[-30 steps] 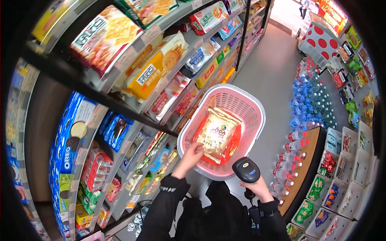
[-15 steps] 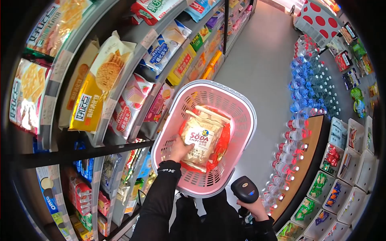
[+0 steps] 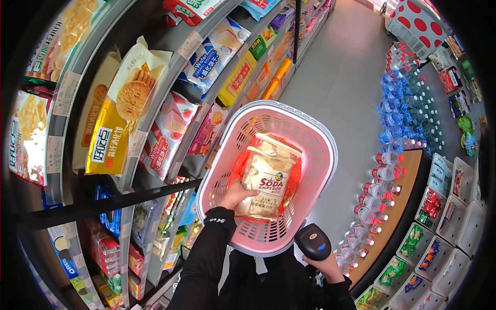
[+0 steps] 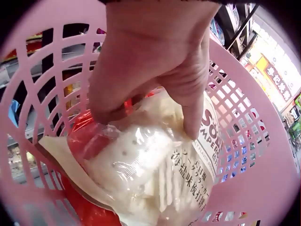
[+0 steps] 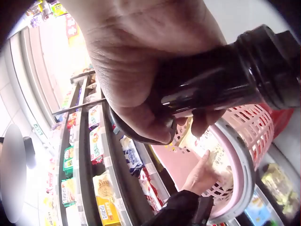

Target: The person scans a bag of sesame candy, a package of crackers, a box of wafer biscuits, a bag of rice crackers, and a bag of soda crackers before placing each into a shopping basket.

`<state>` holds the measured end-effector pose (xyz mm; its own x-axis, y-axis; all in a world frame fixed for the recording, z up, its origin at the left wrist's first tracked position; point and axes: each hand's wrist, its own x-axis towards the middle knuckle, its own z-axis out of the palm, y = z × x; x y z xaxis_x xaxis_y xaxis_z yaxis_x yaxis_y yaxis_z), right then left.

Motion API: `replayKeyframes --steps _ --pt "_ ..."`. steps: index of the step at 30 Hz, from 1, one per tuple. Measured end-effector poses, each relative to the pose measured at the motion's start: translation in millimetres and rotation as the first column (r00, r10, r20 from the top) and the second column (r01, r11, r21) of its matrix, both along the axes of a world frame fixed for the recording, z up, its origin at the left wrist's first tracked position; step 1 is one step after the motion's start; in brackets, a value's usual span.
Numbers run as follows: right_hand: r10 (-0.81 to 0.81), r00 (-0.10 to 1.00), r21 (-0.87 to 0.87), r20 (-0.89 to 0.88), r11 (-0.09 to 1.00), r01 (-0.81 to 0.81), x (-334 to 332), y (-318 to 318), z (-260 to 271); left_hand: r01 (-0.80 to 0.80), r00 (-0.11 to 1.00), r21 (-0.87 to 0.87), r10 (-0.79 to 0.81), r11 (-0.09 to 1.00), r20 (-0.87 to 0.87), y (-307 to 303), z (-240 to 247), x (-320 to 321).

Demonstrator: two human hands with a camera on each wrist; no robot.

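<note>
A pink shopping basket (image 3: pixel 316 150) takes up the middle of the head view. Inside it a clear and cream bag of soda crackers (image 3: pixel 266 178) lies over a red package (image 3: pixel 238 170). My left hand (image 3: pixel 238 195) grips the bag's left side, its thumb across the front near the label. In the left wrist view the fingers of my left hand (image 4: pixel 150 61) curl over the bag's edge, partly hidden behind it. My right hand (image 3: pixel 326 264) holds a black handheld barcode scanner (image 3: pixel 313 242) by its handle, just outside the basket's near right rim.
Shelves of packaged biscuits (image 3: pixel 135 98) run along the left, close beside the basket. At the right, rows of water bottles (image 3: pixel 393 121) stand on the floor and along a wooden ledge (image 3: pixel 398 196). White bins of sweets (image 3: pixel 413 240) line the lower right. The grey aisle floor (image 3: pixel 343 77) stretches ahead.
My left hand has moved from the bag's lower left edge to grip its side, and the bag has shifted slightly. The head view has turned; the scanner stays in my right hand.
</note>
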<state>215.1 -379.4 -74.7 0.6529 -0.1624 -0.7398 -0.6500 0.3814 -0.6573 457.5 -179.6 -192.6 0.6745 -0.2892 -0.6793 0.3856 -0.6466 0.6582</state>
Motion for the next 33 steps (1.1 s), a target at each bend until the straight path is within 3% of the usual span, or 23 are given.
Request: replayKeyframes --steps 1,2,3,5,6,10,14,16,21,23,25,27,29,31,33 --pt "0.018 1.0 -0.007 -0.011 1.0 -0.018 0 0 -1 0.018 0.998 -0.094 -0.024 0.995 -0.061 -9 14 3" --pt "0.035 0.999 -0.013 -0.022 0.999 -0.035 0 0 -2 0.057 0.998 0.034 -0.056 0.998 -0.033 -11 10 3" --pt "0.037 0.999 -0.011 -0.024 0.999 -0.037 -1 1 -3 0.056 0.998 0.036 -0.055 0.998 -0.035 -12 2 -1" --pt "0.043 0.999 -0.028 -0.031 0.999 -0.044 -1 1 -4 -0.017 0.999 -0.173 0.025 0.985 0.044 -18 -10 -9" --pt "0.044 0.999 -0.031 -0.031 0.998 -0.045 -1 1 -4 -0.006 0.998 -0.291 -0.012 0.957 -0.058 -22 -7 -7" --pt "0.023 1.0 -0.038 0.001 0.999 -0.023 0 3 1 -0.056 0.993 -0.372 0.015 0.926 -0.114 -29 -4 -18" --pt "0.011 0.999 -0.061 0.032 0.998 -0.009 -5 6 -1 -0.067 0.997 -0.334 0.052 0.94 -0.055 -28 8 -24" --pt "0.035 0.999 -0.072 0.016 0.997 -0.034 -10 6 0 -0.011 0.995 -0.325 0.041 0.946 0.086 -24 30 -22" --pt "0.049 0.996 -0.103 0.071 0.994 -0.042 -23 4 -1 -0.041 0.987 -0.428 0.103 0.903 0.123 15 88 -34" --pt "0.115 0.982 -0.024 0.148 0.993 -0.113 -22 3 11 -0.135 0.988 -0.516 0.151 0.846 -0.01 37 116 -49" --pt "-0.025 0.958 0.151 0.285 0.988 -0.019 -3 9 45 -0.172 0.984 -0.564 0.163 0.807 -0.068 61 141 -69" --pt "0.002 0.895 0.152 0.445 0.985 -0.077 7 17 58 -0.215 0.976 -0.612 0.176 0.761 -0.125 83 156 -89" --pt "0.011 0.884 0.169 0.467 0.98 -0.102 9 30 69 -0.366 0.928 -0.695 0.186 0.619 -0.323 105 162 -112" --pt "0.12 0.806 0.088 0.579 0.974 -0.208 12 50 79 -0.375 0.926 -0.73 0.193 0.571 -0.325 129 158 -137" --pt "0.146 0.801 0.165 0.58 0.942 -0.291 0 66 82 -0.476 0.877 -0.701 0.22 0.531 -0.428 150 162 -165"
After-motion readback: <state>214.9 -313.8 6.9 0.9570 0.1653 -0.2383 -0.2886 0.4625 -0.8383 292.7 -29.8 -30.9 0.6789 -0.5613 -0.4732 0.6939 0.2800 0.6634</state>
